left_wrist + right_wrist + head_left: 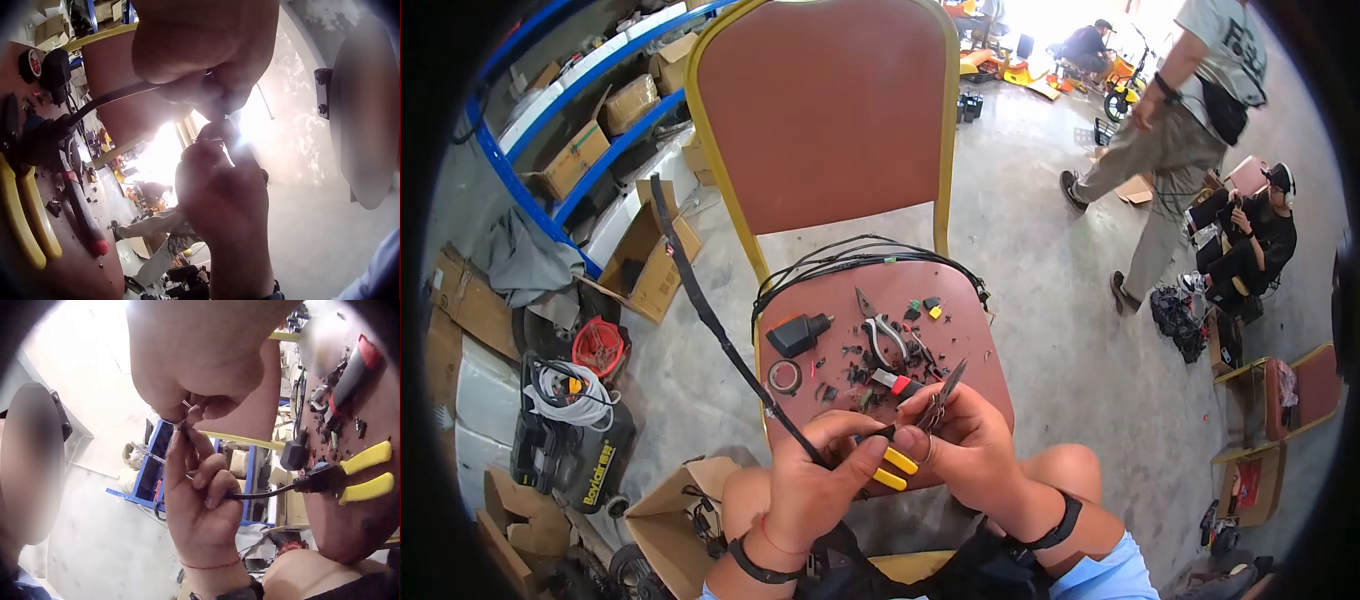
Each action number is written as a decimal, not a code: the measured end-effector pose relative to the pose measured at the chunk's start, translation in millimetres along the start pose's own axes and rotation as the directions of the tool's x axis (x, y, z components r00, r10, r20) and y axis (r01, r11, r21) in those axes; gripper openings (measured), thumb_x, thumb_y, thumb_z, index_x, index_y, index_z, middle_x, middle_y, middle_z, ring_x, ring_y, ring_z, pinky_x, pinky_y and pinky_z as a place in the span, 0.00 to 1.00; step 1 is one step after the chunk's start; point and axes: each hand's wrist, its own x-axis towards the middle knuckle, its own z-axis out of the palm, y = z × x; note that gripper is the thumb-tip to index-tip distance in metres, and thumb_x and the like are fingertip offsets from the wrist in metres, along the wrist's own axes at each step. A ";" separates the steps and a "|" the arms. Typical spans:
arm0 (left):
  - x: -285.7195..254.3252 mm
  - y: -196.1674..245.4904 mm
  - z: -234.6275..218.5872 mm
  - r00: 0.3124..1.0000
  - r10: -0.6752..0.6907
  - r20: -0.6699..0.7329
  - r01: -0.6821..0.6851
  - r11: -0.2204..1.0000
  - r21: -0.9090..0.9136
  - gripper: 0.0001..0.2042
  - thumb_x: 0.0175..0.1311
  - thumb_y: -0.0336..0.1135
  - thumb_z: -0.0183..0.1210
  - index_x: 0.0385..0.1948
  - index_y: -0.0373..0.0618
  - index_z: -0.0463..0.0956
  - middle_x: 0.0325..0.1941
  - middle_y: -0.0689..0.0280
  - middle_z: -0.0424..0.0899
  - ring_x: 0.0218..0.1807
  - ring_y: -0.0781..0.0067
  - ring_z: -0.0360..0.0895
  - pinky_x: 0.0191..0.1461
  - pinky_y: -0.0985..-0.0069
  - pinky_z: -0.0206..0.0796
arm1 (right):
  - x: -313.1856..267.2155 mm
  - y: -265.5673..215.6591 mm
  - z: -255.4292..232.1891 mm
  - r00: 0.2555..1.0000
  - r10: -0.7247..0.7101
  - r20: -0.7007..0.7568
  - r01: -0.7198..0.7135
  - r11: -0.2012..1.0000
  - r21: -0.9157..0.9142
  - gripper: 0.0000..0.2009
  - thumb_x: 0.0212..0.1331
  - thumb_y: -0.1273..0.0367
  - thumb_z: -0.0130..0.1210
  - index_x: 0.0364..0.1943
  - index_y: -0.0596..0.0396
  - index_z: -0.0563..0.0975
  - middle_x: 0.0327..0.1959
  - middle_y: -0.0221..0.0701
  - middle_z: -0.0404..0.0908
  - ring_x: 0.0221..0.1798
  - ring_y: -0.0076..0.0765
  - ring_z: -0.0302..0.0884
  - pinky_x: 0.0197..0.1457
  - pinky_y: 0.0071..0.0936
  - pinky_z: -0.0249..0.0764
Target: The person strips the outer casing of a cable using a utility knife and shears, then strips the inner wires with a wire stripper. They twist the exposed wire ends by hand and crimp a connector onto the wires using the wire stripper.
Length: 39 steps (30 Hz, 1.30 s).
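My left hand [820,480] grips a black cable [718,325], which rises from it to the upper left in the head view. Its fingertips pinch a small dark end [887,433] right against the right fingertips. Metal scissors [943,395] are held in my right hand [978,455], blades pointing up and away, one handle ring showing by the thumb. The right wrist view has the left hand [203,494] with fingers curled round the cable [265,495]. Below the hands lie yellow-handled pliers [890,480], whose jaws are hidden by the left hand in the head view.
On the chair seat [990,385] lie grey pliers [887,340], a red utility knife [897,383], a tape roll [783,376], a black plug-like block [798,335] and scraps. Coiled cables [865,248] lie along the backrest. Boxes and a blue shelf [520,190] stand left; a person [1190,130] walks right.
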 end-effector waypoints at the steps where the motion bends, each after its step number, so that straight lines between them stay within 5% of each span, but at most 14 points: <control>1: 2.1 -0.4 -0.1 0.999 0.036 -0.003 -0.036 0.999 0.007 0.10 0.65 0.31 0.63 0.42 0.36 0.78 0.25 0.76 0.75 0.24 0.91 0.66 0.25 0.89 0.55 | 0.8 -1.2 -0.8 1.000 0.000 0.006 0.000 1.000 -0.023 0.13 0.62 0.75 0.59 0.49 0.58 0.71 0.45 0.28 0.77 0.49 0.21 0.74 0.53 0.22 0.73; 4: 1.4 6.8 -2.4 0.994 -0.107 0.011 0.107 0.992 -0.066 0.10 0.65 0.31 0.62 0.43 0.34 0.77 0.28 0.71 0.79 0.27 0.88 0.72 0.29 0.87 0.63 | 1.0 -1.2 -2.7 1.000 0.000 0.012 0.000 1.000 0.001 0.12 0.62 0.75 0.59 0.48 0.58 0.72 0.46 0.28 0.77 0.49 0.20 0.74 0.53 0.22 0.73; 7: 3.1 10.8 1.7 0.994 -0.097 -0.040 0.092 0.988 -0.125 0.11 0.66 0.32 0.61 0.44 0.32 0.76 0.33 0.65 0.83 0.33 0.81 0.78 0.35 0.83 0.71 | 3.7 -4.3 -5.2 0.998 0.060 -0.003 -0.060 0.998 -0.017 0.15 0.62 0.72 0.61 0.50 0.59 0.72 0.44 0.27 0.77 0.48 0.19 0.74 0.51 0.21 0.72; 10: 1.9 4.4 -4.6 0.983 -0.176 -0.057 0.166 0.976 -0.142 0.12 0.67 0.33 0.60 0.45 0.32 0.75 0.37 0.61 0.85 0.38 0.75 0.81 0.40 0.79 0.76 | 7.5 -9.3 -17.1 0.971 0.178 0.161 -0.140 0.965 -0.224 0.20 0.61 0.68 0.63 0.53 0.60 0.71 0.41 0.26 0.77 0.45 0.17 0.73 0.49 0.20 0.71; 13: 1.8 3.7 -4.7 0.977 -0.200 -0.067 0.190 0.972 -0.142 0.13 0.68 0.34 0.60 0.45 0.32 0.75 0.36 0.62 0.84 0.37 0.77 0.81 0.40 0.79 0.76 | 6.6 -8.1 -26.4 0.924 0.257 0.284 -0.140 0.917 -0.375 0.23 0.59 0.65 0.64 0.55 0.60 0.70 0.38 0.25 0.76 0.42 0.17 0.72 0.46 0.20 0.71; 16: 1.5 7.6 -0.2 0.976 -0.213 -0.049 0.200 0.963 -0.181 0.13 0.67 0.38 0.61 0.42 0.36 0.77 0.31 0.67 0.83 0.26 0.88 0.70 0.26 0.88 0.60 | 8.0 -7.4 -30.7 0.905 0.289 0.312 -0.145 0.899 -0.413 0.22 0.59 0.64 0.64 0.54 0.59 0.72 0.35 0.25 0.76 0.39 0.17 0.71 0.42 0.20 0.70; 20: 3.3 3.6 0.9 0.991 -0.136 -0.006 0.134 0.986 -0.098 0.12 0.68 0.37 0.60 0.44 0.36 0.76 0.34 0.65 0.84 0.31 0.84 0.75 0.32 0.85 0.66 | 6.7 -7.8 -27.4 0.910 0.259 0.324 -0.127 0.918 -0.375 0.23 0.59 0.60 0.64 0.54 0.58 0.73 0.33 0.25 0.75 0.36 0.18 0.70 0.39 0.21 0.69; 23: 4.1 4.6 -4.2 0.990 -0.135 0.039 0.138 0.987 -0.086 0.12 0.69 0.34 0.58 0.46 0.35 0.73 0.37 0.63 0.84 0.37 0.77 0.81 0.41 0.80 0.75 | 10.5 -13.8 -27.0 0.848 0.391 0.359 -0.194 0.857 -0.477 0.23 0.60 0.67 0.64 0.54 0.63 0.68 0.44 0.31 0.75 0.48 0.22 0.73 0.49 0.22 0.73; 29: 3.9 -6.7 -1.1 0.997 -0.039 -0.061 0.019 0.954 -0.299 0.08 0.69 0.30 0.57 0.44 0.38 0.73 0.36 0.62 0.84 0.37 0.77 0.81 0.42 0.80 0.74 | 11.4 -9.4 -24.4 0.866 0.299 0.401 -0.046 0.846 -0.531 0.23 0.61 0.65 0.63 0.55 0.62 0.69 0.42 0.30 0.76 0.44 0.20 0.73 0.45 0.22 0.73; 32: 6.0 -1.9 1.0 0.997 -0.065 -0.042 0.046 0.930 -0.363 0.07 0.69 0.29 0.57 0.44 0.39 0.73 0.36 0.62 0.84 0.36 0.78 0.80 0.38 0.83 0.72 | 8.2 5.5 -23.6 0.897 0.224 0.380 -0.018 0.879 -0.477 0.25 0.59 0.57 0.63 0.53 0.59 0.72 0.32 0.31 0.75 0.34 0.28 0.71 0.38 0.26 0.69; 35: 6.1 -1.8 -1.4 0.988 -0.147 -0.037 0.121 0.912 -0.391 0.07 0.69 0.30 0.56 0.45 0.40 0.73 0.34 0.63 0.84 0.31 0.82 0.77 0.32 0.86 0.67 | 9.8 -8.5 -18.7 0.893 0.273 0.358 -0.043 0.844 -0.535 0.26 0.58 0.57 0.64 0.53 0.60 0.72 0.33 0.33 0.76 0.35 0.29 0.72 0.39 0.27 0.70; 39: 5.0 -12.0 -6.8 0.984 -0.175 -0.023 0.154 0.915 -0.372 0.08 0.69 0.31 0.58 0.45 0.40 0.74 0.33 0.66 0.83 0.26 0.85 0.72 0.26 0.89 0.60 | 12.0 -2.2 -24.3 0.882 0.239 0.406 0.020 0.842 -0.539 0.25 0.60 0.62 0.65 0.55 0.63 0.69 0.39 0.31 0.79 0.41 0.20 0.75 0.41 0.22 0.73</control>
